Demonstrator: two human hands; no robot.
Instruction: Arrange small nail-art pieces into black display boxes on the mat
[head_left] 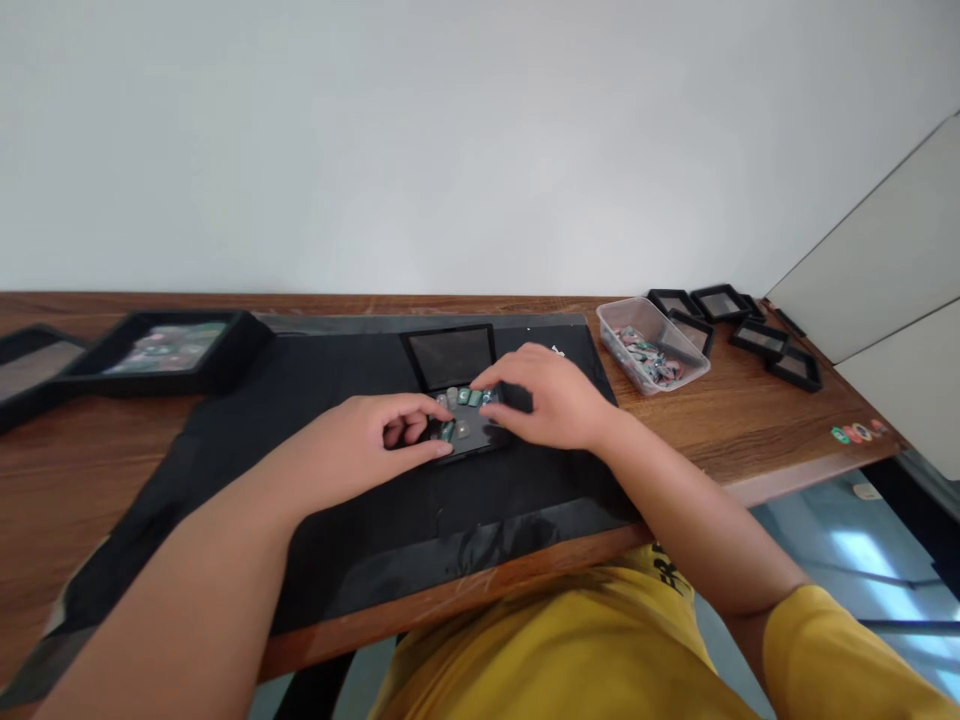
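- Yellow shirt fills the nearest edge of our view, and our two forearms run forward from it over the bench.
- Black mat covers the middle of the bench; we place everything else by it.
- At the mat's centre lies an open black case, its lid standing toward the wall and its base partly under our hands.
- Left of the mat sits a larger black case with coloured pieces inside, which we judge finished.
- Right of the mat stands a clear tub holding loose stones, so plenty seems left to sort.
- Beyond the tub, farther right of the mat, lie several small black cases, apparently unfilled.
- Our left hand rests on the case's near left edge, fingers curled and pressing it down.
- Our right hand arches over the case's right side, fingertips on the stones.
- A handful of green and grey stones lies in the case, so filling looks partway done.
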